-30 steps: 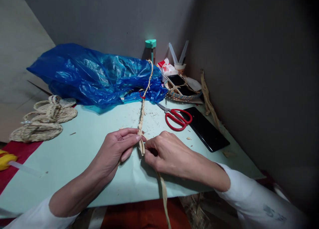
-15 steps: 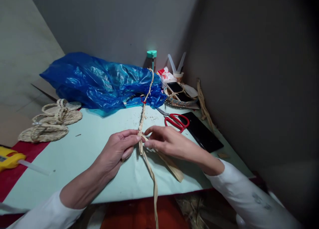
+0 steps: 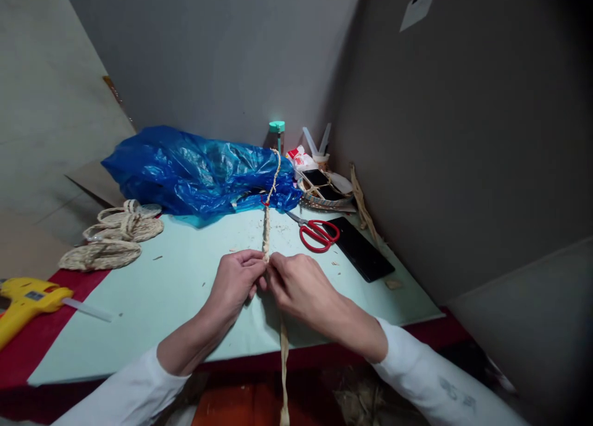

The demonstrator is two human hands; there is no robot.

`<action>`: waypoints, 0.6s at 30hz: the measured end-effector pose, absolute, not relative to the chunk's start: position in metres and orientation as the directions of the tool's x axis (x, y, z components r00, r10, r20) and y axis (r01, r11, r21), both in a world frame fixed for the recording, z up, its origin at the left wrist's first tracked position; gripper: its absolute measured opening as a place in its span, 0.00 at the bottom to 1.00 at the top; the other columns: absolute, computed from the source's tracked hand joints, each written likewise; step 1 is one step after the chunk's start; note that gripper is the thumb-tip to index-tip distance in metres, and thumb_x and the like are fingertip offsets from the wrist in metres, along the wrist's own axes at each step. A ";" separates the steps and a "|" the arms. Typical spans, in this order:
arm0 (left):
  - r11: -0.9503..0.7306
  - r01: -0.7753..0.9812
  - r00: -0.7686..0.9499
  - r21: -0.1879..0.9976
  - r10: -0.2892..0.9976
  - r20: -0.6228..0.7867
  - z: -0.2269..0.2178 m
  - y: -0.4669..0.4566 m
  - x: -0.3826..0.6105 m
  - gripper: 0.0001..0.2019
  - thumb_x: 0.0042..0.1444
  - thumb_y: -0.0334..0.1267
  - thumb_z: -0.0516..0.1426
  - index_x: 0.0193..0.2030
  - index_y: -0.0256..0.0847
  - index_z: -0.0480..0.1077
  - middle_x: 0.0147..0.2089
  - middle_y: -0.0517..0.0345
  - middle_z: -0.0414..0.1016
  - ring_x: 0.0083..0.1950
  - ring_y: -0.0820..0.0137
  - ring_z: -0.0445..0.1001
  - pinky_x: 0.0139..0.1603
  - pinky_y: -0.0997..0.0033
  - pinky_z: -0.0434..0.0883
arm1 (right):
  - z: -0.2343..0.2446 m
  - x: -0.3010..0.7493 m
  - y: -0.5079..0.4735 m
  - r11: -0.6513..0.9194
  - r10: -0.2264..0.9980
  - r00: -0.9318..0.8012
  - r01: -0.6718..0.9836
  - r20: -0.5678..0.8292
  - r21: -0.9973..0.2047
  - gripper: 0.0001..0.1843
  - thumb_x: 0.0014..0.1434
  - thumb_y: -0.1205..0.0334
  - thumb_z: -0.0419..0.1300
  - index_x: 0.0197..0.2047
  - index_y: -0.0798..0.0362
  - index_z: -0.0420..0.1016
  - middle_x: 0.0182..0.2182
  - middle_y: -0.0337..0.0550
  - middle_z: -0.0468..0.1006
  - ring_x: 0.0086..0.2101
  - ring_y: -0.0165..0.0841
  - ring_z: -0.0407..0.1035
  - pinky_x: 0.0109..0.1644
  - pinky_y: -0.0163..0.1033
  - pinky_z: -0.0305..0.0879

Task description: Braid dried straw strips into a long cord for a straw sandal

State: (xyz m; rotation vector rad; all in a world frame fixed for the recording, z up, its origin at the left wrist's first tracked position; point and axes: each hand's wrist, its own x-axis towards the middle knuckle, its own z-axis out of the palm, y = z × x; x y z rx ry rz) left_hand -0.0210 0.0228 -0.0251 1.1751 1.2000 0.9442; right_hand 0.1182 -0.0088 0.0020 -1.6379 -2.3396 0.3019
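Observation:
A pale braid of plant fibre (image 3: 266, 228) runs from the blue bag toward me, with a red tie around it near the bag. At its near end my left hand (image 3: 238, 281) pinches the braid between thumb and fingers. My right hand (image 3: 301, 287) is closed against the same spot, its fingertips touching those of the left. One long loose strand (image 3: 284, 370) hangs from under my right hand over the table's front edge. The exact grip of the strands is hidden by the fingers.
Red-handled scissors (image 3: 319, 236) and a black tablet-like slab (image 3: 361, 250) lie to the right. A blue plastic bag (image 3: 194, 173) sits at the back. Woven sandals (image 3: 106, 253) and a yellow glue gun (image 3: 34, 296) are at the left. Grey walls (image 3: 440, 136) stand close behind and right.
My right hand has moved in against the left and closed at the braid's end. The wide loose strand that lay to the right is out of sight. The view has shifted slightly.

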 end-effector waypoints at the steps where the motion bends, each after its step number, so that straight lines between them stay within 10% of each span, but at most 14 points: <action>1: 0.171 0.022 0.140 0.985 0.975 -0.172 -0.026 0.022 -0.020 0.07 0.45 0.33 0.61 0.32 0.33 0.76 0.18 0.61 0.72 0.17 0.79 0.60 0.18 0.79 0.54 | 0.003 0.112 -0.012 0.326 0.945 -0.315 0.914 0.084 -0.243 0.12 0.63 0.65 0.48 0.41 0.58 0.71 0.28 0.49 0.77 0.25 0.35 0.68 0.28 0.38 0.49; 12: 0.301 -0.221 0.244 0.928 0.938 -0.246 -0.023 0.018 -0.026 0.11 0.43 0.35 0.66 0.35 0.33 0.77 0.37 0.47 0.82 0.40 0.66 0.78 0.42 0.72 0.71 | -0.017 0.073 -0.044 0.328 0.882 -0.392 0.909 0.261 0.257 0.18 0.57 0.80 0.45 0.48 0.70 0.69 0.32 0.55 0.73 0.29 0.37 0.70 0.26 0.37 0.61; 15: 0.315 -0.217 0.251 0.924 0.933 -0.259 -0.020 0.018 -0.029 0.12 0.42 0.34 0.67 0.35 0.32 0.76 0.39 0.44 0.81 0.37 0.67 0.78 0.38 0.75 0.72 | -0.012 0.079 -0.046 0.420 0.855 -0.452 0.891 0.254 0.171 0.16 0.58 0.74 0.51 0.49 0.68 0.69 0.38 0.59 0.74 0.34 0.39 0.70 0.31 0.39 0.63; 18: 0.310 -0.229 0.282 0.923 0.928 -0.242 -0.019 0.019 -0.035 0.10 0.43 0.31 0.66 0.34 0.31 0.76 0.30 0.50 0.80 0.25 0.75 0.73 0.26 0.80 0.68 | 0.003 0.097 -0.037 0.485 0.865 -0.445 0.859 0.232 -0.162 0.13 0.63 0.60 0.52 0.45 0.58 0.72 0.37 0.51 0.77 0.36 0.39 0.71 0.35 0.40 0.63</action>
